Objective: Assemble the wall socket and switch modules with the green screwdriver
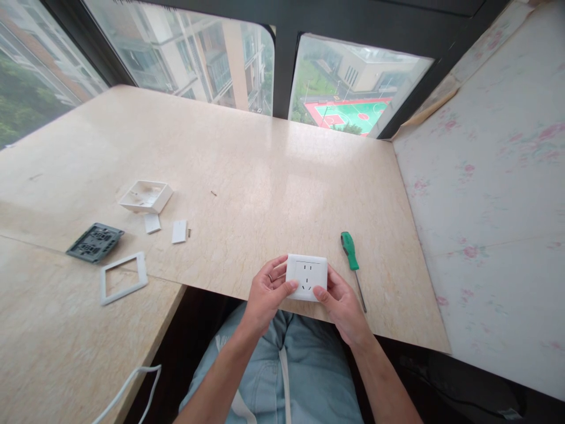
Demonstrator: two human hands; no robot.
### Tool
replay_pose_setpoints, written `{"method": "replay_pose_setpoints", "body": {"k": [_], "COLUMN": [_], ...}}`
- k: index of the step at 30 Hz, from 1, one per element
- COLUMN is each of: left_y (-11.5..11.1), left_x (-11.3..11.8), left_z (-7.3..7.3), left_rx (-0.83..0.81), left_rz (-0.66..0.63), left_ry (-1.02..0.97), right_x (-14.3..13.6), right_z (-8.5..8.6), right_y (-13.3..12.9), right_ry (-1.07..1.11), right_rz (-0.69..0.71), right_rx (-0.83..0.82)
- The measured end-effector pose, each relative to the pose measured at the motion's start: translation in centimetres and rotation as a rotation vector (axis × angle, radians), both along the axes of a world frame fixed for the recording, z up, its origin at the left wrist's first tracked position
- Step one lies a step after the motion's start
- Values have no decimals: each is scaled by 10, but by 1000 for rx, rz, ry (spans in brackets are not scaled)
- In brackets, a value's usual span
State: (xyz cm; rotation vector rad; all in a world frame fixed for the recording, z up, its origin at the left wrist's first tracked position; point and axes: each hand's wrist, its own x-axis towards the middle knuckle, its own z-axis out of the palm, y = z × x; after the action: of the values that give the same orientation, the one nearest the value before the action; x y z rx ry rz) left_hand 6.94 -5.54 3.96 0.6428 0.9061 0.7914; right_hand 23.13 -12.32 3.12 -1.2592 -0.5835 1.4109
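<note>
Between my two hands I hold a white wall socket at the front edge of the table, its slotted face turned up toward me. My left hand grips its left side, thumb on the front and fingers behind. On the opposite side my right hand is closed the same way, its thumb near the lower right corner. The back of the socket is hidden. Just right of my right hand lies a screwdriver with a green handle, its shaft pointing toward me.
Left on the stone-look tabletop are a white mounting box, a dark grey switch base, a white frame, two small white plates and small screws. A white cable hangs at lower left. Windows stand behind; a papered wall bounds the right.
</note>
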Motion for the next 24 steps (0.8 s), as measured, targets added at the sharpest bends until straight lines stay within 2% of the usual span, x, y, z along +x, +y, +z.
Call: {"method": "replay_pose_setpoints", "body": {"k": [6,15,24], "left_y": [2,2,13], "left_x": [1,2,5], "left_z": [1,3,4], "left_rx": [12,10,-14], "left_rz": [-10,-31,-84], "left_ry": [30,40,171], "right_x": [-1,-4,-9], "right_z": [-1,0,6], "right_y": [1,3,5], "right_ry": [-27,45,120], "right_rz": [-36,-109,-201], "right_rx": [6,-17,-86]}}
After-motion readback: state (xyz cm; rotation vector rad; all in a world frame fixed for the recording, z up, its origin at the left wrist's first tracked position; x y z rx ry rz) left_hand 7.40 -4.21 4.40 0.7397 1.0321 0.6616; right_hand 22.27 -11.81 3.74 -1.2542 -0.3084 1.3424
